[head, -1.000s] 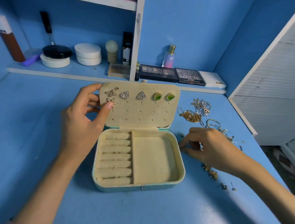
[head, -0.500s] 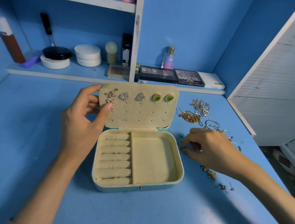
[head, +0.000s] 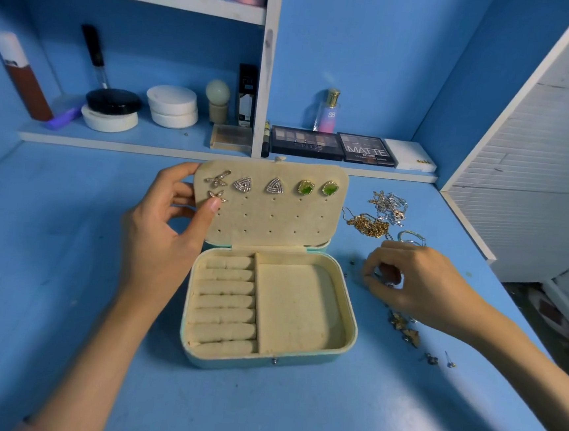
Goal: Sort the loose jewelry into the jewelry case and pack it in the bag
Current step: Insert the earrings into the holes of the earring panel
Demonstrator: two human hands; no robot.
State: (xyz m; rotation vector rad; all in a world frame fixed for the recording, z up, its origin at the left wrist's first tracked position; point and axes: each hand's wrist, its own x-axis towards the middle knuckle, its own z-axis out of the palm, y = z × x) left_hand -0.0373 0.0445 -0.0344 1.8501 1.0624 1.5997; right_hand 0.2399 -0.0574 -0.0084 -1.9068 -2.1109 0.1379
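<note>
A teal jewelry case [head: 340, 350] lies open mid-table, its cream lid [head: 275, 221] upright with several stud earrings [head: 275, 185] pinned along the top row. My left hand [head: 164, 239] grips the lid's left edge, thumb pressing by a star-shaped earring [head: 216, 195]. My right hand [head: 411, 281] rests on the table right of the case, fingertips pinching a small piece of jewelry that I can barely see. Loose gold and silver chains [head: 375, 220] lie behind that hand. Small earrings [head: 407, 332] lie in front of it. No bag is in view.
Low shelf [head: 192, 150] behind the table holds makeup palettes [head: 305, 143], white jars [head: 172, 106], a perfume bottle [head: 328, 111] and tubes. A white slatted panel [head: 538, 168] stands at the right. The table edge drops off at the right.
Both hands stay almost where they were. The right hand's fingertips have closed slightly on a small piece on the table.
</note>
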